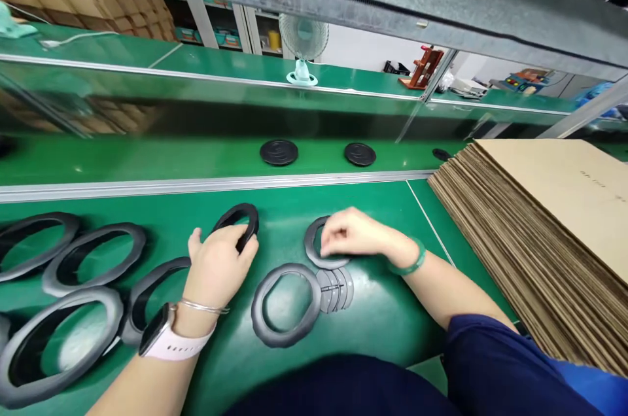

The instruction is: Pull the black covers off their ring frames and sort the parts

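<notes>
left hand pinches a tilted black ring left of centre; right hand, fingers curled, is over a grey ring at centre, grip impossible to tell. light rim holds, clear of the grey slats below, should serve best.

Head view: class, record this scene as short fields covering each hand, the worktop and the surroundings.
Left hand: grips a black ring
Right hand: at a smaller grey ring; grip unclear
Between forearms: larger grey ring, beside grey curved pieces
Far left: several dark rings
Beyond metal strip: black discs
Right: cardboard stack
</notes>
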A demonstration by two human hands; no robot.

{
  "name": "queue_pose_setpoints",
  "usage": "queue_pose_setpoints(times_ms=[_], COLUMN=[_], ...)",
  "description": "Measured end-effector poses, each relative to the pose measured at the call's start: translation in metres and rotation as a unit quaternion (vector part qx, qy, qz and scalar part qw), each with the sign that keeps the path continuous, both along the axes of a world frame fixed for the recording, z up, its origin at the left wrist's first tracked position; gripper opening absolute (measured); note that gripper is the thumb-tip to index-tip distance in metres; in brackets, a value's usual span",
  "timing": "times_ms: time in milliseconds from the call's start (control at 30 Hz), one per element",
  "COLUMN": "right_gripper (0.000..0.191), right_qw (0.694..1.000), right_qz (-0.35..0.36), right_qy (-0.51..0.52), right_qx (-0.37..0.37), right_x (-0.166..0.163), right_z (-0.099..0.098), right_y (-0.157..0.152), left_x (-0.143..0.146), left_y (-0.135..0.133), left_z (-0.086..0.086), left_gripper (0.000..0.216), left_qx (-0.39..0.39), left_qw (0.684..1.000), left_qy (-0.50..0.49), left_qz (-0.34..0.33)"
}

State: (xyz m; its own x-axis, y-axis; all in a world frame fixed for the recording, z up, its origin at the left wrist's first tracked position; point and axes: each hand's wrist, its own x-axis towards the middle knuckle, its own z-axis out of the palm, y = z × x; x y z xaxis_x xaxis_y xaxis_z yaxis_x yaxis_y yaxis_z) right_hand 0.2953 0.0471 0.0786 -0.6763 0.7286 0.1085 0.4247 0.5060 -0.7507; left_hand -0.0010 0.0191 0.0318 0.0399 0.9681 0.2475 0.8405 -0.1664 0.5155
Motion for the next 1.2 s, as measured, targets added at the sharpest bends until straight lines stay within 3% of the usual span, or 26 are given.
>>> queue_pose_setpoints(times_ms=[67,100,167,233,267,300,400,500,700,767,867,1033,1200], right_gripper=[0.011,0.014,0.019,0.013,0.010,0.010,0.012,0.007,0.020,0.023,0.010,0.011,0.009], right_qw=[0.994,0.991,0.981,0.979,0.981,0.984,0.990,0.992,0.994,0.989,0.978,0.964,0.962], right_qz=[0.084,0.075,0.012,-0.044,-0.060,-0.075,-0.101,-0.099,-0.113,-0.139,-0.167,-0.146,-0.115], right_qy=[-0.061,-0.102,-0.154,-0.144,-0.124,-0.102,-0.054,-0.040,0.011,0.050,0.051,-0.049,-0.046], right_qx=[0.018,0.051,0.114,0.138,0.134,0.124,0.084,0.061,-0.005,0.016,0.116,0.219,0.244], right_x=[-0.001,-0.001,-0.001,-0.001,0.000,0.001,0.007,0.019,0.036,0.027,-0.006,-0.072,-0.090], right_z=[0.004,0.000,-0.015,-0.035,-0.044,-0.052,-0.065,-0.063,-0.024,-0.007,0.007,-0.015,-0.049], right_y=[-0.038,-0.054,-0.080,-0.096,-0.102,-0.106,-0.114,-0.115,-0.086,-0.062,-0.016,0.038,0.040], left_x=[0.006,0.010,0.020,0.030,0.033,0.035,0.033,0.029,0.027,0.028,0.030,0.031,0.030], left_y=[-0.004,-0.006,-0.010,-0.012,-0.012,-0.012,-0.009,-0.006,-0.005,-0.004,-0.002,0.001,0.002], left_z=[0.007,0.009,0.012,0.012,0.011,0.009,0.004,0.000,-0.004,-0.007,-0.015,-0.024,-0.030], left_gripper=[0.032,0.033,0.036,0.043,0.049,0.055,0.067,0.060,0.045,0.046,0.052,0.063,0.063], left_qx=[0.002,-0.012,-0.075,-0.153,-0.188,-0.218,-0.268,-0.271,-0.284,-0.281,-0.258,-0.230,-0.216], left_qw=[0.988,0.965,0.879,0.785,0.759,0.754,0.785,0.813,0.838,0.840,0.838,0.832,0.836], left_qy=[-0.156,-0.262,-0.471,-0.600,-0.623,-0.620,-0.559,-0.516,-0.465,-0.463,-0.481,-0.504,-0.504], left_qz=[-0.014,-0.019,-0.018,-0.007,0.001,0.006,-0.003,-0.008,-0.001,-0.003,-0.008,-0.015,-0.002])
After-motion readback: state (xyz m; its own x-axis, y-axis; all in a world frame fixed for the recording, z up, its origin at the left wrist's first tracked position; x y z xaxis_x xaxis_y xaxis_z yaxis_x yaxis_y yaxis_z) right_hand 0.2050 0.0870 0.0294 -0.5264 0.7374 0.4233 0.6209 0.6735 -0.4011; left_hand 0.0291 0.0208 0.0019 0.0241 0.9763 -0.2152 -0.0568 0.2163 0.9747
